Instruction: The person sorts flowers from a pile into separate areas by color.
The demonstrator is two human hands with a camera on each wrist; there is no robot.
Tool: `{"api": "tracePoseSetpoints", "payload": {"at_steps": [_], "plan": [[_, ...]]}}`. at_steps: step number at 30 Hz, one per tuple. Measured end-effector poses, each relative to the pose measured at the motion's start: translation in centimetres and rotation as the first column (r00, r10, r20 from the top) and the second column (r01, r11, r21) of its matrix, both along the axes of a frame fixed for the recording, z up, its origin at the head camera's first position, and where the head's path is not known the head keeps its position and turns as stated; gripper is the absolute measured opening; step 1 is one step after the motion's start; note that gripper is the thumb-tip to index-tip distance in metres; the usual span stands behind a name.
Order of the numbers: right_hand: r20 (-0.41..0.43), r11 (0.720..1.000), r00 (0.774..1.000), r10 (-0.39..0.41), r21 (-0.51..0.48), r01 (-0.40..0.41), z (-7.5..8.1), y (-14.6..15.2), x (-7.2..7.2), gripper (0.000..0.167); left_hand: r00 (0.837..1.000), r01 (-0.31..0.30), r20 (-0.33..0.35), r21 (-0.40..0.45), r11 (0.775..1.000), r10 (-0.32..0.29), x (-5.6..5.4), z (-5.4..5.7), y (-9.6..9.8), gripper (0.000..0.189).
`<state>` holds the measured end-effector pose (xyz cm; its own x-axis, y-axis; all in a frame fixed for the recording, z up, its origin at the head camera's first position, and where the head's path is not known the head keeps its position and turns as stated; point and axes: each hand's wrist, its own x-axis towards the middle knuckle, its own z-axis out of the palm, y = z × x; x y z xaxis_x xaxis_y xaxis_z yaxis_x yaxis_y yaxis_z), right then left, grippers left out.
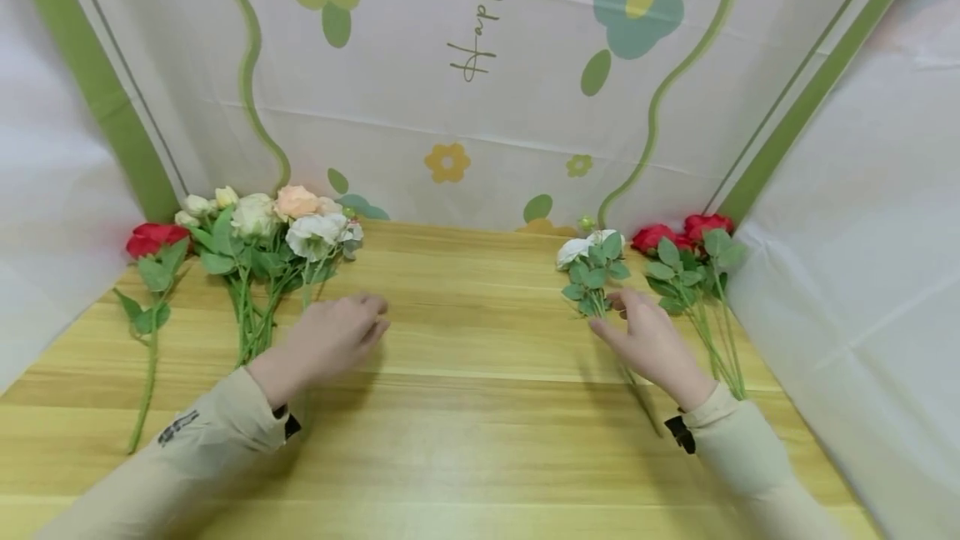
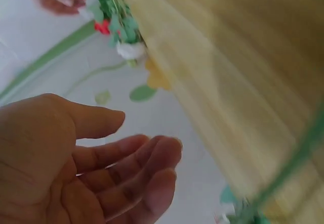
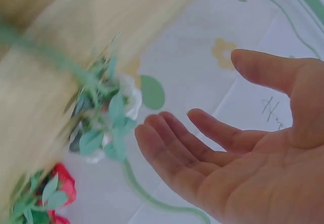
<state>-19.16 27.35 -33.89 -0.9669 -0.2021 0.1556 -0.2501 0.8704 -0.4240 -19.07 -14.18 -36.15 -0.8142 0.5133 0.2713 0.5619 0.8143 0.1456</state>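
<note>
My left hand [image 1: 330,340] hovers over the table just right of a bunch of flowers, its fingers loosely bent and holding nothing. The bunch has a pale green-white rose [image 1: 255,217], a peach rose [image 1: 297,201] and a white flower [image 1: 313,235] on green stems. On the other side my right hand [image 1: 654,344] is beside the stems of some white roses [image 1: 574,252]. In the right wrist view, the fingers of that hand [image 3: 202,158] are spread with nothing between them, apart from the white blooms.
A single red rose [image 1: 154,238] lies at the far left, its stem toward me. Several red roses [image 1: 707,227] lie at the right by the side cloth. A wooden table [image 1: 465,440] lies below, with a flower-printed cloth [image 1: 405,90] hanging behind it.
</note>
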Motion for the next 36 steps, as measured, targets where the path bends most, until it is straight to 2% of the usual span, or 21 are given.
{"api": "tracePoseSetpoints", "payload": {"at_steps": [2, 5, 8, 10, 12, 15, 17, 19, 21, 26, 29, 32, 36], "plan": [[-0.011, 1.0, 1.0, 0.011, -0.015, -0.011, -0.3, -0.4, 0.3, 0.059, 0.998, -0.07, 0.009, -0.024, 0.997, 0.07, -0.6, 0.3, -1.2, 0.021], [-0.014, 0.999, 1.0, 0.021, -0.038, -0.022, -0.6, -1.1, 0.5, 0.058, 0.981, -0.19, 0.037, -0.032, 0.981, 0.191, -1.4, 0.9, -3.2, 0.029], [-0.014, 0.998, 0.999, 0.031, -0.062, -0.032, -0.6, -1.8, 0.6, 0.059, 0.95, -0.295, 0.098, -0.019, 0.955, 0.296, -1.9, 1.6, -5.2, 0.03], [-0.012, 0.996, 0.999, 0.037, -0.081, -0.038, -0.6, -2.3, 0.7, 0.06, 0.923, -0.349, 0.171, 0.0, 0.937, 0.344, -2.1, 2.1, -6.3, 0.027], [-0.006, 0.994, 0.999, 0.043, -0.102, -0.043, -0.5, -2.8, 0.8, 0.06, 0.897, -0.374, 0.265, 0.024, 0.927, 0.355, -2.4, 2.3, -7.2, 0.03], [0.003, 0.991, 0.998, 0.063, -0.116, -0.063, -0.3, -3.7, 0.9, 0.06, 0.847, -0.386, 0.418, 0.058, 0.92, 0.329, -2.7, 2.3, -8.2, 0.042], [0.006, 0.99, 0.997, 0.08, -0.118, -0.079, -0.2, -4.2, 1.0, 0.061, 0.818, -0.383, 0.488, 0.068, 0.921, 0.304, -2.9, 2.0, -8.6, 0.047], [0.001, 0.99, 0.996, 0.093, -0.111, -0.092, -0.1, -4.6, 1.1, 0.062, 0.799, -0.38, 0.525, 0.066, 0.923, 0.292, -3.0, 1.6, -8.8, 0.05], [-0.004, 0.99, 0.995, 0.095, -0.107, -0.095, 0.0, -4.8, 1.1, 0.062, 0.795, -0.38, 0.531, 0.059, 0.923, 0.293, -3.2, 1.3, -8.8, 0.05], [-0.016, 0.99, 0.995, 0.099, -0.096, -0.1, 0.2, -5.0, 1.1, 0.061, 0.796, -0.389, 0.524, 0.061, 0.919, 0.303, -3.4, 1.0, -8.6, 0.051], [-0.016, 0.99, 0.994, 0.107, -0.09, -0.109, 0.2, -5.2, 1.1, 0.059, 0.795, -0.383, 0.535, 0.077, 0.92, 0.286, -3.3, 0.8, -8.5, 0.052], [-0.013, 0.99, 0.994, 0.11, -0.088, -0.111, 0.2, -5.3, 1.0, 0.057, 0.803, -0.373, 0.531, 0.093, 0.923, 0.271, -3.2, 0.7, -8.3, 0.052], [-0.013, 0.99, 0.994, 0.111, -0.09, -0.112, 0.0, -5.4, 1.0, 0.056, 0.822, -0.366, 0.504, 0.11, 0.924, 0.266, -3.0, 0.9, -7.9, 0.053]]}}
